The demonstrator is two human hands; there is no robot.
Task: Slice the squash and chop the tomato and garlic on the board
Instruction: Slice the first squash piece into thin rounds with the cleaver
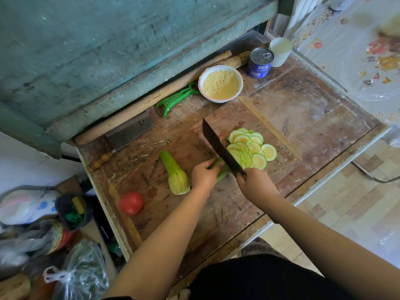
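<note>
mid-frame on the board (216, 213): left hand (203, 175) pins the squash (223, 173) so it can't roll; right hand (254, 184) grips the cleaver (223, 149), blade at the cut face. slices (251, 148) fan right, out of the way. spare squash (176, 174) and tomato (131, 202) wait lower left. no garlic visible.

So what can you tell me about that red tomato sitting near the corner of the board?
The tomato is round, smooth and evenly red, with a soft sheen on its skin. It looks whole and uncut. It rests on the worn wooden cutting board, near the board's left edge, on the side closest to the person. Nothing touches it apart from the board. The pale green squash piece lies a little beyond it, and both hands are busy elsewhere.
</note>
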